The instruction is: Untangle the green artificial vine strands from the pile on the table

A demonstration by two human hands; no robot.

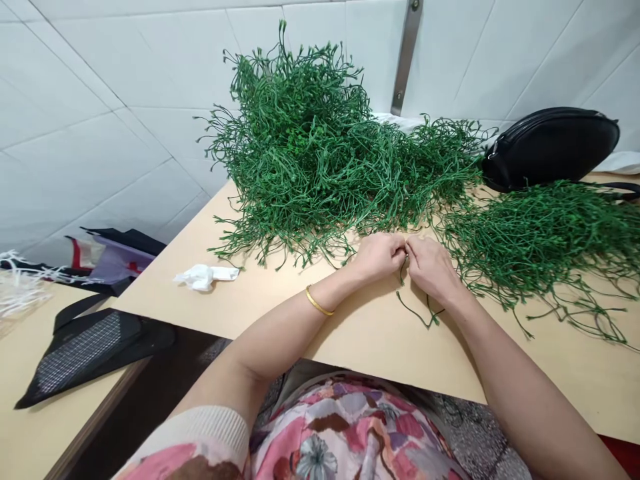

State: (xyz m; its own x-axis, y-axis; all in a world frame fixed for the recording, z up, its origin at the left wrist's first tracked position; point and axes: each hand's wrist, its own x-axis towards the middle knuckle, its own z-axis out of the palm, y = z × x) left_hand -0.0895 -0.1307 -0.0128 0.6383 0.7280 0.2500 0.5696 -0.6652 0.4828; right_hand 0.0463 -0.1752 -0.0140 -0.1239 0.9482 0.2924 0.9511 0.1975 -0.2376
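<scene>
My left hand (381,256) and my right hand (433,268) meet above the table in front of the big heap, fingertips pinched close together. Between them they hold a thin green cord (403,272), part of which hangs below the fingers; the pinched section is hidden. Another bit of green cord (419,316) with a knotted-looking end lies on the table below my right hand. Just beyond my hands rises a large tangled heap of green cords (310,147). A flatter pile of similar cords (555,233) spreads to the right of my right hand.
A crumpled white tissue (201,277) lies on the table (280,300) at left. At the back right stands a black bag (555,147) against the tiled wall (165,60). A black mesh-panelled item (90,350) and white strings (20,283) lie on a second table.
</scene>
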